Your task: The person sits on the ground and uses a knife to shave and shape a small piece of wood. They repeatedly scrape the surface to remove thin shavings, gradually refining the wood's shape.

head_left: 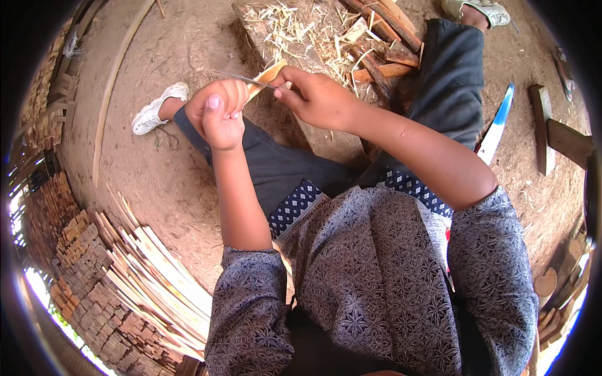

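My left hand [219, 113] is closed in a fist, thumb uppermost, around the lower end of a pale wood strip [268, 74]. My right hand [320, 101] is just to its right, with thumb and forefinger pinched on the end of a thin dark metal blade [241, 78]. That blade crosses the strip and points left over the knuckles of my left hand. Whether it has a handle is hidden by my fingers. Beyond both hands lies a worn wooden plank [257, 25] scattered with curled wood shavings [288, 28].
Reddish wood pieces [385, 72] lie beside the plank. A long tapered white-and-blue object [496, 125] rests on the dirt floor at my right. Long pale strips [160, 263] and stacked sticks [94, 269] fill the lower left. A wooden frame [544, 131] stands far right.
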A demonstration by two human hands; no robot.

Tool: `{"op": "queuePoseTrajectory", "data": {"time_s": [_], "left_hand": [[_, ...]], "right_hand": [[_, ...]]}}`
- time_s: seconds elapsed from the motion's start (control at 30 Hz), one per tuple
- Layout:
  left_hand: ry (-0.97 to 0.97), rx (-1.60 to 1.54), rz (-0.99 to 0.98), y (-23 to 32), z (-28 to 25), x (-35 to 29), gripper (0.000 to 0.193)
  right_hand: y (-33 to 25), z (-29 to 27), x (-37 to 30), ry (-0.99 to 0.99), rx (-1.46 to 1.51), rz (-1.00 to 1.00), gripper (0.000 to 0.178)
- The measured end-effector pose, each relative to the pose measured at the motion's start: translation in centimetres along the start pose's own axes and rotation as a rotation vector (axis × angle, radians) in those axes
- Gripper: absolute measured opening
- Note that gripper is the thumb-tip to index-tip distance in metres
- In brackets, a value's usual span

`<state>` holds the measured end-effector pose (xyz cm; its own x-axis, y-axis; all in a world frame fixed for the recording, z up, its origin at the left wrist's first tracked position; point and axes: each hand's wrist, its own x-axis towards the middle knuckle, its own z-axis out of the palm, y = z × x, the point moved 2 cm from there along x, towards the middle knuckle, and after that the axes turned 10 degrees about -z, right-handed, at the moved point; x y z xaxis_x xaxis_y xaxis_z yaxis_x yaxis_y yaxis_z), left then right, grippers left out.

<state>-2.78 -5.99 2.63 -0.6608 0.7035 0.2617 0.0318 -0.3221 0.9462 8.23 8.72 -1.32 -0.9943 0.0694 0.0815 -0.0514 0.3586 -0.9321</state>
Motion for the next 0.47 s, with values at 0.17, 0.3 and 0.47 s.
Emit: {"op": "queuePoseTrajectory", "data": {"time_s": [0.17, 0.3, 0.47], "left_hand": [[-0.017, 0.021, -0.008, 0.4, 0.7, 0.0, 0.041], [-0.043, -0.090, 0.029, 0.4, -0.3, -0.2, 0.037], [-0.015, -0.115, -0.036, 0.4, -2.0, -0.1, 0.038]], "right_hand": [[1.9, -0.1, 0.2, 0.004, 0.032, 0.006, 0.020], [3.5, 0.6, 0.4, 0.055, 0.057, -0.115, 0.020], [6.4, 0.9, 0.9, -0.038, -0.069, 0.140, 0.022]]}}
